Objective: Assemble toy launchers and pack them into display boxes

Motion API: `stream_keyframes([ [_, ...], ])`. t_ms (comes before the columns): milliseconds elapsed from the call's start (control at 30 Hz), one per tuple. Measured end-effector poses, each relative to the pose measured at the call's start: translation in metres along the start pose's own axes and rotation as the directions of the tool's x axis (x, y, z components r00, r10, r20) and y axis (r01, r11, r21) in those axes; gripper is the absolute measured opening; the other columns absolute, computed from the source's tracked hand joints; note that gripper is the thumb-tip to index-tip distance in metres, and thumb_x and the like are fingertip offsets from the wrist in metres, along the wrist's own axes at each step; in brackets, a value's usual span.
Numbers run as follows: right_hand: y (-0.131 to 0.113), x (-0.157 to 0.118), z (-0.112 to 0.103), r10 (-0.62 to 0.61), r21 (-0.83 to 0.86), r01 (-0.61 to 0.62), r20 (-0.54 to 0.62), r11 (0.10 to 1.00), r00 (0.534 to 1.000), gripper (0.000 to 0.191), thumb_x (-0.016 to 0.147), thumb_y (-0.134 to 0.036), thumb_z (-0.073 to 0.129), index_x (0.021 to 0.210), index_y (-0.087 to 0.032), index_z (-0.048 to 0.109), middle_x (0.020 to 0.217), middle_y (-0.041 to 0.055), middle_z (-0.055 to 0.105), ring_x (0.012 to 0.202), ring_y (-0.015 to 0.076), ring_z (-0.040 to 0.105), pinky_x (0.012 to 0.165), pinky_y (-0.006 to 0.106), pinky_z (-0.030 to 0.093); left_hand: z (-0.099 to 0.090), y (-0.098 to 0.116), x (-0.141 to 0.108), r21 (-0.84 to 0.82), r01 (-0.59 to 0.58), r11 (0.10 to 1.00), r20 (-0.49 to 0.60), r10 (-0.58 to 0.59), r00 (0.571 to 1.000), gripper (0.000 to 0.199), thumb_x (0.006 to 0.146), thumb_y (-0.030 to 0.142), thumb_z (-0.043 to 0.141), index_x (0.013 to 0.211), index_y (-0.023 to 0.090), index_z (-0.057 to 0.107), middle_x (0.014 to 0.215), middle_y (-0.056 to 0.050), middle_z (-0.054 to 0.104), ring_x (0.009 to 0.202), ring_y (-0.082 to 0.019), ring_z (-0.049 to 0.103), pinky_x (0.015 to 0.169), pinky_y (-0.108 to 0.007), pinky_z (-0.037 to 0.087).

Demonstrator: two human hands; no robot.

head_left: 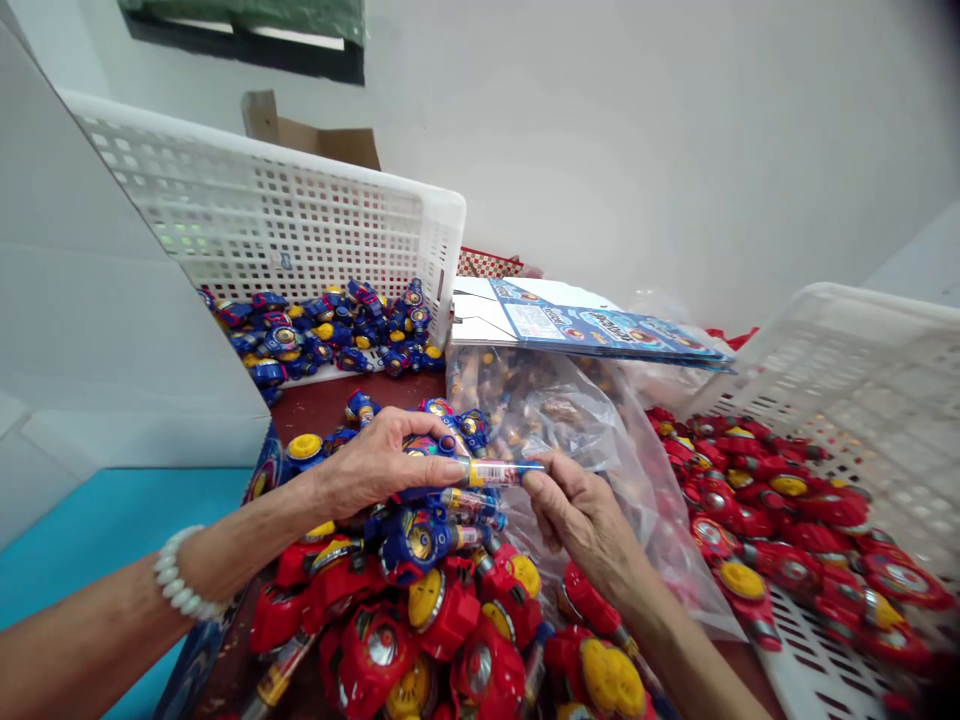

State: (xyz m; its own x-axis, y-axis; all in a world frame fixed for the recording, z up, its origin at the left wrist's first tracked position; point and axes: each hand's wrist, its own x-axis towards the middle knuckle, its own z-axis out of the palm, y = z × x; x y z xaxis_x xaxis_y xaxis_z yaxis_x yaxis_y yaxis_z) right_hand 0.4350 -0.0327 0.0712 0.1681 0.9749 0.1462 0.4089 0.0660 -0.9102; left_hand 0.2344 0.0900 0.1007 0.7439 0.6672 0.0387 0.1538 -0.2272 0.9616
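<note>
My left hand (379, 460), with a pale bead bracelet on the wrist, is closed round a blue plastic toy (422, 448) whose round body is partly hidden by the fingers. From that toy a clear tube (501, 472) with a barcode label points right. My right hand (581, 505) pinches the tube's blue far end between thumb and fingers. Below both hands lies a heap of similar toys, blue ones (416, 545) near the left hand and red ones (375, 645) towards me, some with yellow discs and labelled tubes.
A tipped white basket (300, 190) holding blue toys stands back left. At right, another white basket (862, 330) holds red toys. Printed flat cardboard (592, 325) lies on a clear plastic bag (600, 420) of small parts. A white panel (120, 300) rises at left.
</note>
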Motion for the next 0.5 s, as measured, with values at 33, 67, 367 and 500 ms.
stream_keyframes([
  [33, 0.0, 0.001, 0.001, -0.005, 0.029, 0.006, -0.003, 1.0, 1.0, 0.032, 0.089, -0.05, 0.051, 0.081, -0.018, 0.055, 0.051, -0.0068, 0.044, 0.043, 0.0071, 0.038, 0.043, 0.02, 0.031, 0.001, -0.001, 0.0, -0.028, 0.014, 0.999, -0.002, -0.015, 1.0, 0.027, 0.069, 0.04, 0.073, 0.08, 0.016, 0.068, 0.078, -0.001, 0.064, 0.074, -0.015, 0.057, 0.066, -0.023, 0.044],
  [67, 0.0, 0.002, 0.003, -0.013, 0.072, 0.014, -0.008, 0.997, 1.0, 0.032, 0.089, -0.049, 0.052, 0.082, -0.018, 0.055, 0.052, -0.0067, 0.045, 0.044, 0.007, 0.039, 0.044, 0.02, 0.032, 0.001, -0.002, 0.001, -0.063, 0.033, 0.997, 0.006, -0.033, 0.999, 0.028, 0.068, 0.04, 0.074, 0.08, 0.016, 0.068, 0.078, -0.001, 0.064, 0.073, -0.015, 0.057, 0.065, -0.024, 0.045],
  [367, 0.002, 0.0, 0.016, 0.043, 0.533, -0.019, -0.032, 0.846, 0.999, 0.025, 0.086, -0.043, 0.06, 0.092, -0.018, 0.057, 0.068, -0.0018, 0.062, 0.05, 0.0069, 0.054, 0.049, 0.017, 0.042, 0.004, -0.008, 0.005, -0.283, 0.152, 0.947, 0.037, -0.148, 0.988, 0.036, 0.062, 0.04, 0.078, 0.083, 0.015, 0.063, 0.066, 0.0, 0.061, 0.056, -0.011, 0.054, 0.053, -0.023, 0.042],
  [500, 0.001, 0.0, 0.023, 0.127, 0.503, -0.057, -0.106, 0.863, 0.986, 0.029, 0.085, -0.046, 0.061, 0.081, -0.018, 0.055, 0.057, -0.0055, 0.055, 0.04, 0.0046, 0.048, 0.041, 0.015, 0.038, 0.006, -0.002, 0.005, 0.096, -0.058, 0.994, -0.07, 0.065, 0.995, 0.03, 0.069, 0.041, 0.073, 0.083, 0.015, 0.067, 0.081, -0.003, 0.066, 0.075, -0.016, 0.058, 0.069, -0.027, 0.045],
])
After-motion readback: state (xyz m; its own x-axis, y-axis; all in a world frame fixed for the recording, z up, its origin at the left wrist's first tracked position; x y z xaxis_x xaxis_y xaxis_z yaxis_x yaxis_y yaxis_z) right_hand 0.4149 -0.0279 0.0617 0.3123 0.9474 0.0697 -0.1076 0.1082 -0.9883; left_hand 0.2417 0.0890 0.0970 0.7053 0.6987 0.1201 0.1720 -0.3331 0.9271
